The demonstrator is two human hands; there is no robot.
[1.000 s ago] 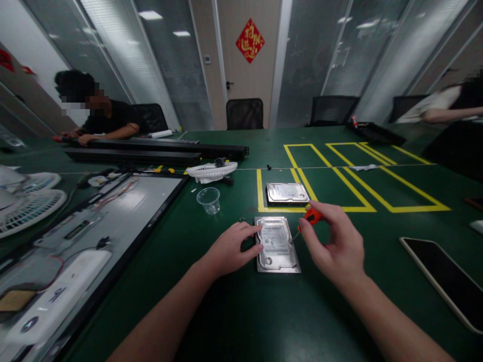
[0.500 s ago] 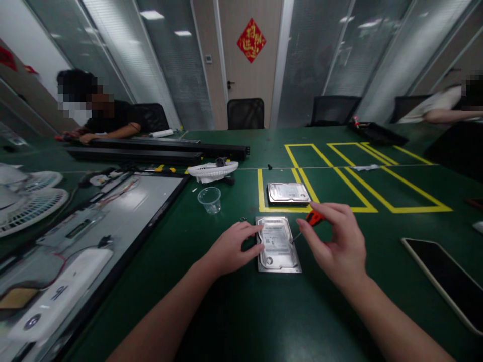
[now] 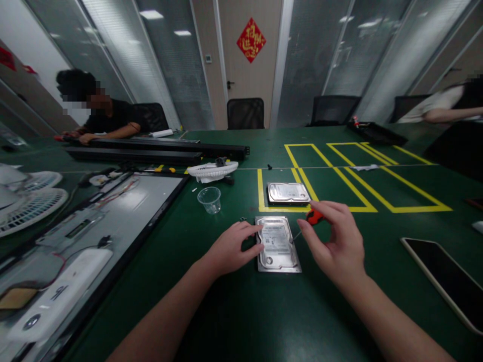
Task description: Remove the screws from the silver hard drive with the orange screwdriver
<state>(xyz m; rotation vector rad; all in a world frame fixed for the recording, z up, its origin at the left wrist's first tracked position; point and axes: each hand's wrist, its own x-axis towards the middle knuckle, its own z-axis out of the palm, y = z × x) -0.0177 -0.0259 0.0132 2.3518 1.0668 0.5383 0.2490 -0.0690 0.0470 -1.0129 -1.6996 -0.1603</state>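
A silver hard drive (image 3: pixel 278 246) with a white label lies flat on the green table in front of me. My left hand (image 3: pixel 237 246) rests at its left edge, thumb and forefinger apart with their tips touching the top face. In my right hand (image 3: pixel 335 241) is a small screwdriver (image 3: pixel 314 216) with a red and black handle, pinched between thumb and fingers. Its thin shaft slants down to the drive's right edge; the tip's exact seat is too small to make out. Just beyond, a second hard drive (image 3: pixel 289 193) lies inside yellow tape lines.
A clear plastic cup (image 3: pixel 210 200) and a white fan grille (image 3: pixel 213 171) stand left of the drives. A large opened panel (image 3: pixel 151 201) fills the left side. At right lies a phone (image 3: pixel 445 276). Across the table a person (image 3: pixel 113 118) works beside long black bars (image 3: pixel 158 153).
The screwdriver handle has turned slightly in my right fingers, and the hand has shifted a little. My left hand and both drives stay where they were.
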